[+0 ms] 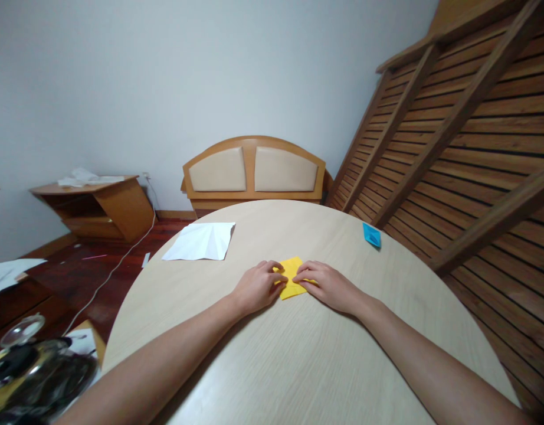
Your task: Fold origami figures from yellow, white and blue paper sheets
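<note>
L hand (259, 287) & R hand (327, 286) half-curled on yellow ppr (291, 288), can't tell if gripping.

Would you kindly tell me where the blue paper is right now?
In the head view, the blue paper lies near the far right edge of the round table, beyond the right hand and the yellow paper.

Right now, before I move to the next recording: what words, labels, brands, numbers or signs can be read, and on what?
None can be read.
Yellow paper at the left hand and right hand: no lettering visible.
White sheet and blue folded paper on the table: none visible.
Lower-left paper: dark marks, too blurred to read.
</note>
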Tool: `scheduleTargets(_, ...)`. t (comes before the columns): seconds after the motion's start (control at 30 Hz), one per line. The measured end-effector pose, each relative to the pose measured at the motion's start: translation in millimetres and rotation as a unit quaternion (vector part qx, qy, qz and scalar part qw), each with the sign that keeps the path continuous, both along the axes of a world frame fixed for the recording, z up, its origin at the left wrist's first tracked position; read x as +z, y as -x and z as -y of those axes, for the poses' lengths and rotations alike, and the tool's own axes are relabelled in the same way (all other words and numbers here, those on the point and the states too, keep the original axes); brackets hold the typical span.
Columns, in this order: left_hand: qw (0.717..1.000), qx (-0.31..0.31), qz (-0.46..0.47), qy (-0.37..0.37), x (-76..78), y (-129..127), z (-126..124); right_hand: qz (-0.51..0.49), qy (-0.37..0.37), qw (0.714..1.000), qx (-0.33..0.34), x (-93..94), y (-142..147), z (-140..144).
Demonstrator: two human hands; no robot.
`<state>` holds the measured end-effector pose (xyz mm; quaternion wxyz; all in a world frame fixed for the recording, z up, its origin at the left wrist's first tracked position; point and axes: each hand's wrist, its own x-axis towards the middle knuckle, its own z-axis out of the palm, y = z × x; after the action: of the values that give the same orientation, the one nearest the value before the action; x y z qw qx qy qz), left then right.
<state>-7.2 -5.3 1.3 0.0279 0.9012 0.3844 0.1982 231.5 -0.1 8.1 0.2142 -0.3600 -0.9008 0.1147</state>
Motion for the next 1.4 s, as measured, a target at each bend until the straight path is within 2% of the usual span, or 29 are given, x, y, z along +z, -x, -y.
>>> scheduleTargets(0.17,0.999,0.040,-0.024,-0.025,-0.1,-2.9,-0.2,0.039,0.000,0.999,0.015,2.7,2.8,6.1)
scheduleTargets(0.3,0.998,0.020,-0.049,-0.043,3.6,-10.9,8.8,0.065,0.004,0.998,0.006,6.1,4.6,10.5)
scheduleTargets(0.43,0.999,-0.016,-0.047,-0.019,7.4,-17.1,14.6,0.074,0.008,0.997,-0.003,7.7,4.5,11.7)
scheduleTargets(0.67,0.999,0.016,-0.041,-0.002,6.6,-11.4,11.1,0.073,0.010,0.997,0.004,8.3,0.9,9.1)
scheduleTargets(0.9,0.998,0.032,-0.053,0.018,2.0,-7.2,6.4,0.084,0.000,0.995,0.049,24.6,-6.4,7.5)
scheduleTargets(1.17,0.998,0.023,-0.036,0.043,-1.8,-5.0,3.5,0.079,0.040,0.996,0.010,28.0,-13.6,9.7)
scheduleTargets(1.4,0.999,-0.002,0.004,0.035,-5.0,-5.4,1.0,0.069,0.087,0.992,0.059,37.0,-0.1,25.3)
